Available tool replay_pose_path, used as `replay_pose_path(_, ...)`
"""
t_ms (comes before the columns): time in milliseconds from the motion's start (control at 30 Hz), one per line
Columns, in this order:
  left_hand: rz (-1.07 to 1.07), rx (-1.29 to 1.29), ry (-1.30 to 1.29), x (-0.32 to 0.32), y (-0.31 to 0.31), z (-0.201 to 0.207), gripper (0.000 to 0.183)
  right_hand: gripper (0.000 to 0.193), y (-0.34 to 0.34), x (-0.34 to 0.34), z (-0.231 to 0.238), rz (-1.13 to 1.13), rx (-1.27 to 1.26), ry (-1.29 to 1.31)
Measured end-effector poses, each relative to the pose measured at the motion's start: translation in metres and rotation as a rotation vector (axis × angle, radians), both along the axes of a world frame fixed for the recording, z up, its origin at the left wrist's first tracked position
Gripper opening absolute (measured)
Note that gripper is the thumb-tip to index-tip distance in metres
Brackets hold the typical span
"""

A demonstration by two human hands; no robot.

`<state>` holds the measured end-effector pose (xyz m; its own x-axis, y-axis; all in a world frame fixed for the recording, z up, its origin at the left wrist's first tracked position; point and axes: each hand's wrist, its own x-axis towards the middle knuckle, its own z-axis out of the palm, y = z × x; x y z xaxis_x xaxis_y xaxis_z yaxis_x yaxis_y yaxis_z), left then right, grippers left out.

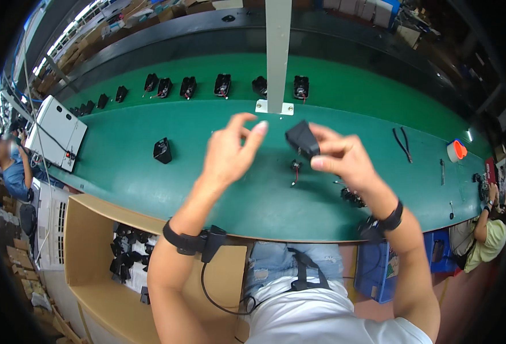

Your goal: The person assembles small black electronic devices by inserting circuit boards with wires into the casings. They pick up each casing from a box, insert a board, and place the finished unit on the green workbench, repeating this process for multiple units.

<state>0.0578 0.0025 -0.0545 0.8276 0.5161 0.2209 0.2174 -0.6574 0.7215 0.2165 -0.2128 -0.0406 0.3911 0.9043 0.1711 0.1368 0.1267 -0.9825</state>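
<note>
Between thumb and fingers of my right hand (pixel 342 152) is a black plastic housing (pixel 302 139), held tilted above the green bench. My left hand (pixel 230 148) hovers to its left, fingers apart and holding nothing. Below the held housing a small black part with red wires (pixel 295 166) lies on the bench. More small dark parts (pixel 353 196) lie under my right wrist, partly hidden by it. Another black housing (pixel 162 150) stands by itself on the bench to the left of my left hand.
Several black housings with wires (pixel 222 85) line the far green strip. A pale post (pixel 277 51) rises mid-bench. At right lie pliers (pixel 402 145) and a white-and-orange cup (pixel 456 151). A cardboard box (pixel 87 241) with black parts stands lower left; people work at both sides.
</note>
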Motion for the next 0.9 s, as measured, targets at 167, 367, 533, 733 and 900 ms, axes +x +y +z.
replay_pose_path(167,0.527,0.716,0.505,-0.027,0.054,-0.017,0.071,0.034,0.051,0.152,0.005,-0.271,-0.277,-1.037)
replay_pose_path(367,0.554,0.46,0.86,-0.029,0.064,-0.028,0.071,0.033,0.047,0.219,-0.053,-0.33,-0.592,-1.096)
replay_pose_path(533,0.432,0.418,0.825,-0.024,0.059,-0.024,0.056,0.048,0.037,0.211,-0.051,-0.308,-0.501,-1.328)
replay_pose_path(733,0.471,0.66,0.772,-0.032,0.053,-0.017,0.062,0.035,0.043,0.087,-0.009,0.047,-0.372,-0.999)
replay_pose_path(900,0.514,0.379,0.852,-0.035,0.08,-0.032,0.061,0.026,0.024,-0.007,-0.026,0.128,-0.371,-1.11)
